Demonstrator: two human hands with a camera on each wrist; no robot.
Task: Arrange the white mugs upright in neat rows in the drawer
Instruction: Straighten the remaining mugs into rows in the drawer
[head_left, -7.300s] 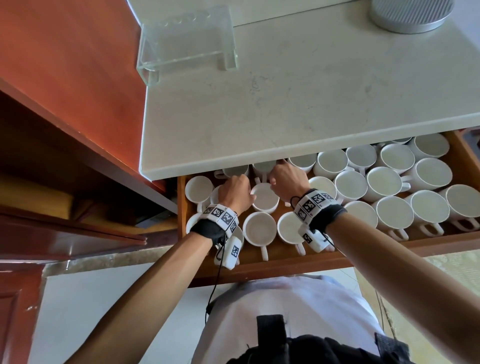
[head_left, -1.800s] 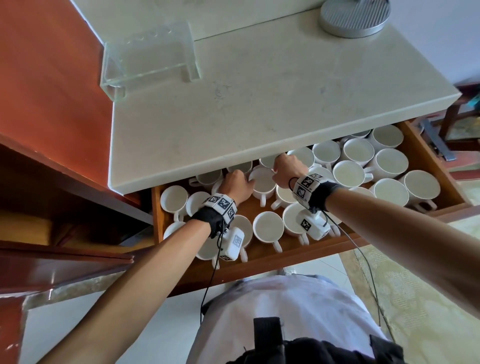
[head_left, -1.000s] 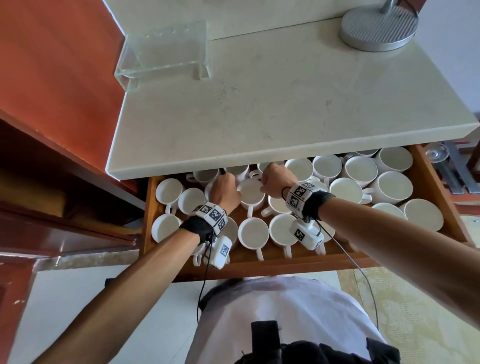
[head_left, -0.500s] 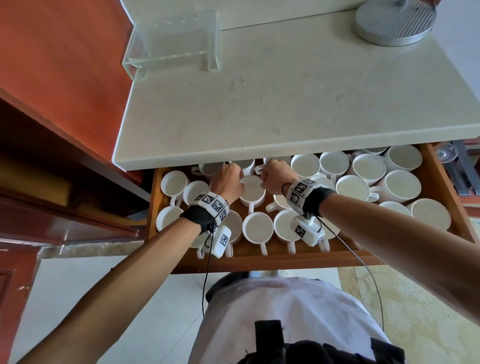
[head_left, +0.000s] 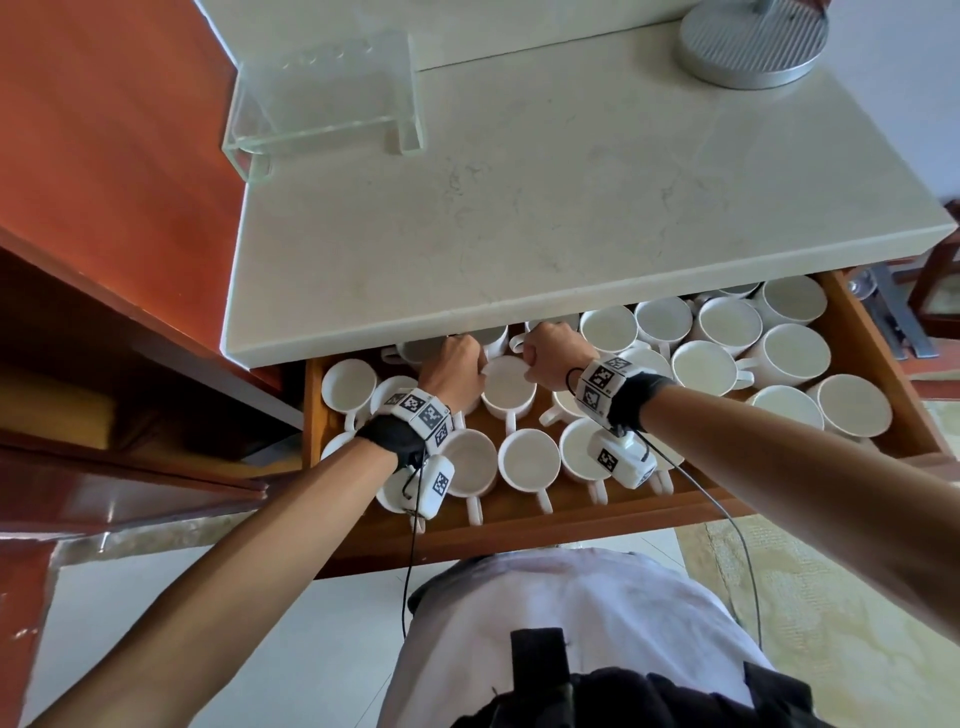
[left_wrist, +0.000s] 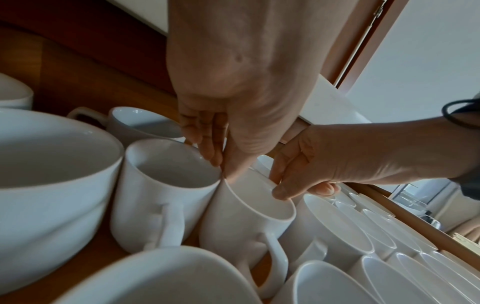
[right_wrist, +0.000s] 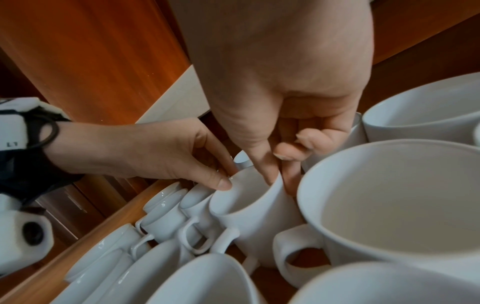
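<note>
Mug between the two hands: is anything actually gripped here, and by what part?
Yes. Both hands hold one upright white mug by its rim: right hand pinches the right side, thumb inside; left hand pinches the left side.

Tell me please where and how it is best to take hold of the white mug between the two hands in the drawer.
Take the white mug by its rim, from straight above, thumb inside, fingers outside, as the right hand does. It stands mouth up, and a neighbouring mug presses its wall, so a side grasp looks blocked.
</note>
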